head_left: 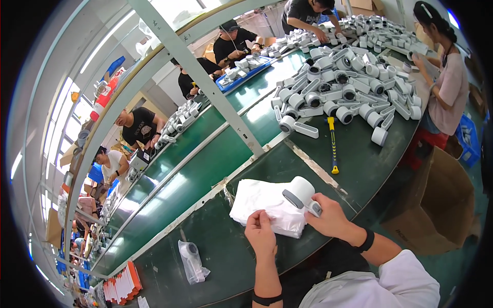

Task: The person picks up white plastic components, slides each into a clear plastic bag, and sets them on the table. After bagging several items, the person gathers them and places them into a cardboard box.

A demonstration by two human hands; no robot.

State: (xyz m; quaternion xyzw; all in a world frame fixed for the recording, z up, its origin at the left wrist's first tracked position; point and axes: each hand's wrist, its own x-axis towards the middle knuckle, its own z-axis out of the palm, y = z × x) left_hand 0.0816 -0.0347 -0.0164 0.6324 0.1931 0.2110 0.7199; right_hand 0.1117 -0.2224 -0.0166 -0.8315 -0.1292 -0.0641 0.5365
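Observation:
My right hand (330,217) is closed round the handle of a white-and-grey handheld device (302,189) with a wide cylindrical head. The device is held over the right part of a stack of thin white plastic bags (251,199) on the dark green table. At the near edge of the stack, my left hand (261,233) has thumb and fingers pinched together on a plastic bag. How much of the bag lies between those fingertips is hard to see. Both wrists wear black bands.
Beyond the stack lies a yellow-and-blue hammer (333,149), before a large pile of similar devices (354,77). A device in a clear bag (192,262) and orange-and-white packages (123,283) lie left. A metal post (197,77) rises ahead; a cardboard box (431,205) stands right. Several people work around.

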